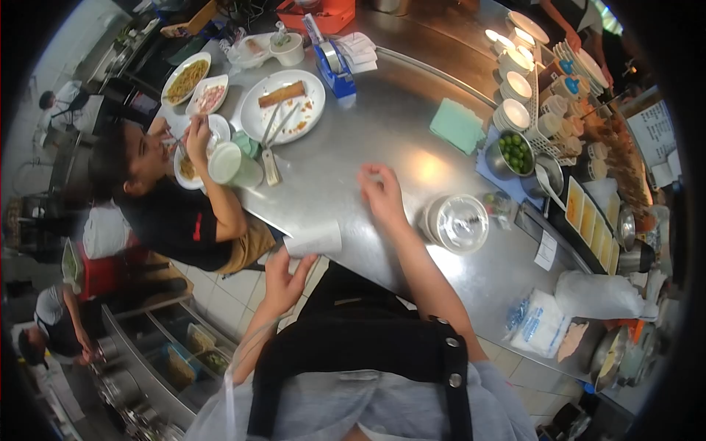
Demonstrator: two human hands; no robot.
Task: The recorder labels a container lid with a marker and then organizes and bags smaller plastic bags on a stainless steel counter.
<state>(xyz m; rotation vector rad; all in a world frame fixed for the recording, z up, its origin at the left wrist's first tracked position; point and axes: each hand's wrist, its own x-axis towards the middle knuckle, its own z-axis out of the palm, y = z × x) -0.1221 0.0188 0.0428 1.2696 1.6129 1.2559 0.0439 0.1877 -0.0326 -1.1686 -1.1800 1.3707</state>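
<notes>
My left hand (285, 283) pinches a white paper slip (316, 241) just off the front edge of the steel table (353, 162). Over the tabletop, my right hand (381, 192) hangs with loosely curled fingers and nothing visible in it. To its right stand round plastic containers (457, 224) with clear lids. Farther back are a blue tape dispenser (335, 70) and a pad of pale green napkins (457, 125). A large white plate (254, 110) at the back left holds a brown fried roll (282, 93), and metal tongs (272, 151) lean across its rim.
At the left edge a person (158, 198) sits with dishes and a pale green cup (229, 163). A bowl of limes (510, 154), stacked white bowls (513, 114) and a sauce tray (588, 220) line the right side. Plastic bags (540, 323) lie at the near right.
</notes>
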